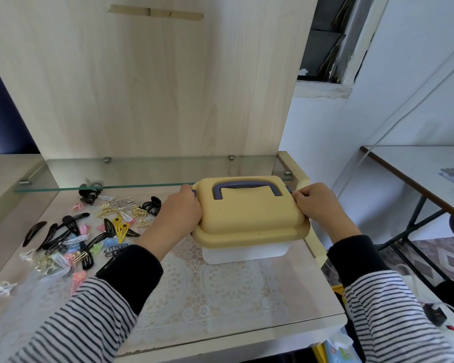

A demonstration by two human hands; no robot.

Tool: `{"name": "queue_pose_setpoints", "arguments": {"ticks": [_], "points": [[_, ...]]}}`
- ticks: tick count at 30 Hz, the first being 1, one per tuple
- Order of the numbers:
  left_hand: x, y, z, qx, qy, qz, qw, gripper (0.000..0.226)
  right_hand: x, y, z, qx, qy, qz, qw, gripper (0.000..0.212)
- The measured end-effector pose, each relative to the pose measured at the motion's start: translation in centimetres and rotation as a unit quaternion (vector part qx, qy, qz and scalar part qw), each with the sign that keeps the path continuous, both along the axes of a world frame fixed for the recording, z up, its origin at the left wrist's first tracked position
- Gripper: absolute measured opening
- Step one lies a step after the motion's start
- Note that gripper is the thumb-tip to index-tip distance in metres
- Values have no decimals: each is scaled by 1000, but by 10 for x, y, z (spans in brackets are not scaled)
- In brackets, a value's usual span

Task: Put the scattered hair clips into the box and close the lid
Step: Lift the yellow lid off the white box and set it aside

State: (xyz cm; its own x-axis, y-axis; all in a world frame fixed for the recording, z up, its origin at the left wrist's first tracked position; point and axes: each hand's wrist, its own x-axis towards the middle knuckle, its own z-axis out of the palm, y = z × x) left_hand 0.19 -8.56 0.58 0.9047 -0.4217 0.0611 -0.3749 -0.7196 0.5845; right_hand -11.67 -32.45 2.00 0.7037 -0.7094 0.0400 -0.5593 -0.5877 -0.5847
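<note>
Striped sleeves [89, 323] framed the worktop [220, 297]; left hand [180, 213] and right hand [316, 203] each gripped an end of the box's [244, 254] shut lid [249, 218], clips [89, 231] scattered well left. Freeing both ends together would probably lift it evenly.

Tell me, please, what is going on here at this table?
A person in striped sleeves grips the yellow lid of a white box at both ends: the left hand holds its left end, the right hand its right end. The lid sits on the box, so its inside is hidden. Many hair clips lie scattered on the table to the left of the box, and neither hand holds one.
</note>
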Motion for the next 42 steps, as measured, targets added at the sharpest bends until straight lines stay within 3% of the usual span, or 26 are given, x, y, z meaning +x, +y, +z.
{"name": "queue_pose_setpoints", "arguments": {"ticks": [6, 10, 15, 19, 27, 34, 42], "points": [[-1, 0, -1, -20, 10, 4, 1000, 34, 1, -2, -3, 25, -4, 24, 999, 29], [-4, 3, -6, -91, 28, 12, 995, 35, -1, -1, -1, 113, -33, 66, 991, 34], [-6, 8, -8, -159, 72, 9, 985, 33, -3, -4, -4, 127, -53, 80, 987, 33], [-5, 7, -5, -114, 65, -16, 991, 35, -2, -5, -6, 88, -32, 84, 992, 44], [0, 3, -5, -54, 51, -21, 997, 36, 3, -5, -1, 59, 7, 62, 996, 41], [-3, 14, -22, -180, 122, 18, 976, 37, -5, -13, -29, 244, -69, -20, 967, 33], [0, 17, -26, -240, 165, 4, 957, 35, 2, -19, -40, 329, -85, -47, 939, 17]]}}
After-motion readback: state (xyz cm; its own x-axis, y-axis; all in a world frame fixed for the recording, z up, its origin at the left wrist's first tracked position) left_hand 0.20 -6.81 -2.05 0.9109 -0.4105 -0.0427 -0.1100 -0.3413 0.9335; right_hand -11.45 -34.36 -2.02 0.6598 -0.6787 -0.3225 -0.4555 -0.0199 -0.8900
